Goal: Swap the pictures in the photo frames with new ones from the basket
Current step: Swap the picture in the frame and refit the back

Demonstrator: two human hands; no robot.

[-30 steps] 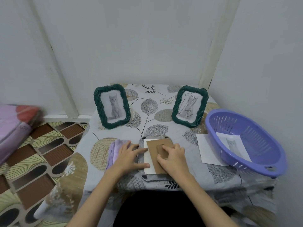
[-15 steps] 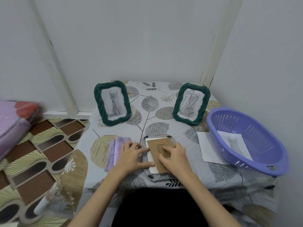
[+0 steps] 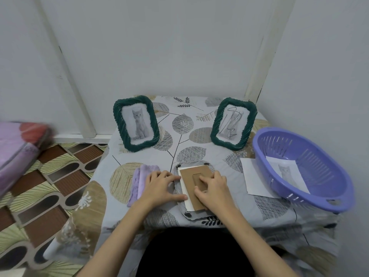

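Corner room, grey walls, leaf-print cloth over the surface [image 3: 199,120]. Face-down frame [image 3: 180,206] lies at the near edge, brown backing [image 3: 191,176] on top with a white picture [image 3: 184,191] peeking out at its left. Left hand [image 3: 161,186] rests on the frame's left side, fingers fairly straight, thumb touching the picture's lower corner. Right hand [image 3: 214,187] sits on the backing, fingers curled over its stand flap (whether the grip is pinching or just pressing, I cannot tell).

Two green frames stand at the back: cat frame [image 3: 136,122] on the left, scribbled frame [image 3: 233,122] on the right. Basket [image 3: 337,182] at far right holds one more cat picture [image 3: 285,172]; a loose sheet [image 3: 253,176] lies partly under its rim. Purple cloth [image 3: 139,180] sits beside the left hand.

Step looks like seating the backing. Best done by squaring it over the picture, left hand steadying the frame, then pushing down evenly until the black tabs can turn over it.

Versus half a second ago: hands and backing sit about the same, only the camera has tipped slightly, so everything reads a touch higher.
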